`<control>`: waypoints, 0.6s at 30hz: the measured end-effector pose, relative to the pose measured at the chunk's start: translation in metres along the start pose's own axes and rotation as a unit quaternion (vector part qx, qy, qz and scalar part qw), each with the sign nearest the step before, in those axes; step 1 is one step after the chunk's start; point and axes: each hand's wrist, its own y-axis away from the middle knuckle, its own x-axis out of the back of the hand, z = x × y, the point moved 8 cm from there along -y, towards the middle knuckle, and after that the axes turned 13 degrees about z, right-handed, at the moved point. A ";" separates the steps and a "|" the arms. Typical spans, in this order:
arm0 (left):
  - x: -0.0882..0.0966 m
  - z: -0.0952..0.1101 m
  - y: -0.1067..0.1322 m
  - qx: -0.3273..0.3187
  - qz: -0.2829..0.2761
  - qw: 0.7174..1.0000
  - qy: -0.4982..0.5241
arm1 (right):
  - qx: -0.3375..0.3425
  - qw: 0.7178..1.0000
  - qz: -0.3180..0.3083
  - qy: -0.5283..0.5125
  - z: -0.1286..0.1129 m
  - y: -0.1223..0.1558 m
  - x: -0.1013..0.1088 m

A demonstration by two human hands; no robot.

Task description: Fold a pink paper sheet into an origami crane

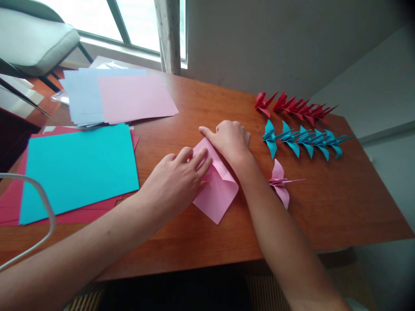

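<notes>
Pink paper point(217, 201), partly folded, lies nearer the middle of the near edge of the desk point(350, 211), one corner pointing towards that edge. On it rests the left hand point(181, 172), its fingers bent and loosely spread, the tips touching the folded part. The right hand point(231, 138) lies along the paper's far right side, fingers curled under and thumb stretched out by the far corner; whether it pinches any paper, I cannot tell.

Towards the far right corner of the desk stand a row of red cranes point(290, 106), close to the far edge, and a row of blue cranes point(304, 137) just nearer. One pink crane point(279, 182) sits beside the right forearm.

On the left part of the desk, turquoise sheets point(81, 168) lie over red sheets point(87, 215), with a white cable point(52, 216) crossing in front. Beyond them, towards the far edge, pale pink sheets point(136, 97) overlap pale blue sheets point(84, 95). A chair point(35, 39) stands past the far left.
</notes>
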 end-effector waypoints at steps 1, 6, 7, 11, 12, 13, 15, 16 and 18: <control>0.001 0.000 0.000 0.004 0.004 1.000 -0.003 | 0.005 1.000 0.001 -0.003 0.000 0.001 0.000; 0.001 -0.001 0.001 0.010 0.018 1.000 0.003 | 0.037 0.993 -0.040 -0.100 0.013 0.013 0.012; 0.000 -0.002 0.001 0.010 0.016 1.000 0.005 | 0.038 0.986 -0.063 -0.148 0.016 0.016 0.015; -0.001 -0.002 0.000 0.015 0.016 1.000 0.007 | 0.041 0.956 -0.160 -0.242 0.027 0.035 0.026; 0.000 -0.002 0.000 0.016 0.018 1.000 0.008 | 0.057 0.952 -0.177 -0.242 0.026 0.040 0.028; 0.000 -0.001 0.000 0.017 0.018 1.000 0.008 | 0.075 0.951 -0.190 -0.234 0.025 0.044 0.029; 0.000 -0.001 0.000 0.018 0.020 1.000 0.009 | 0.096 0.951 -0.190 -0.222 0.024 0.049 0.031; 0.000 -0.001 0.000 0.019 0.020 1.000 0.009 | 0.098 0.953 -0.186 -0.217 0.024 0.050 0.031; 0.000 -0.002 0.000 0.020 0.020 1.000 0.010 | 0.092 0.957 -0.178 -0.209 0.026 0.049 0.030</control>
